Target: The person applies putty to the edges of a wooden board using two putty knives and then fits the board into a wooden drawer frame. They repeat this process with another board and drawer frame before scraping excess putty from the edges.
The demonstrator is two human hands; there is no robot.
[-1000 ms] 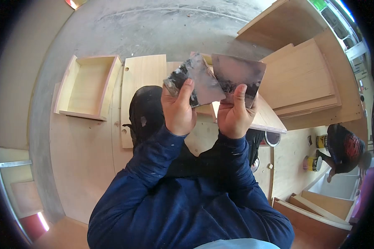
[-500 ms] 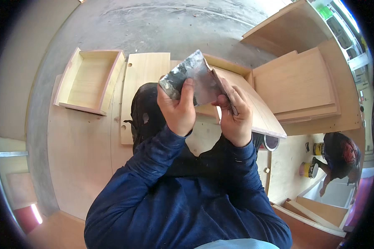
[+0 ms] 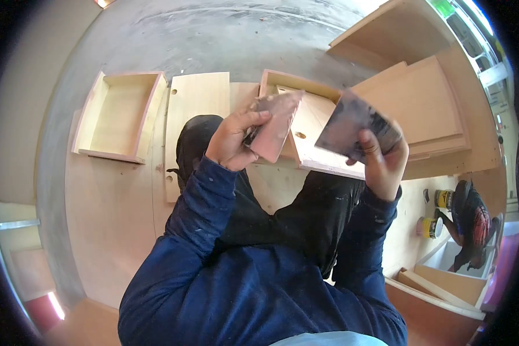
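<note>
Concrete floor (image 3: 213, 40), grey, dusty. Large plywood sheet (image 3: 109, 202) laid on it. Open drawer box (image 3: 118, 118) at left, empty, lying flat. Just beside it, a flat panel (image 3: 196, 98) with small drilled holes. Second drawer box (image 3: 297, 83) at centre, a loose board tilted inside. Stacked plywood panels (image 3: 427, 106) at right. Two yellow cans (image 3: 429, 226) near a crouching person (image 3: 473, 222), white box (image 3: 458, 259) beside them

Plywood sheet (image 3: 109, 230) (on concrete (image 3: 213, 34)) carries a drawer box (image 3: 121, 115) and drilled panel (image 3: 196, 104)
</note>
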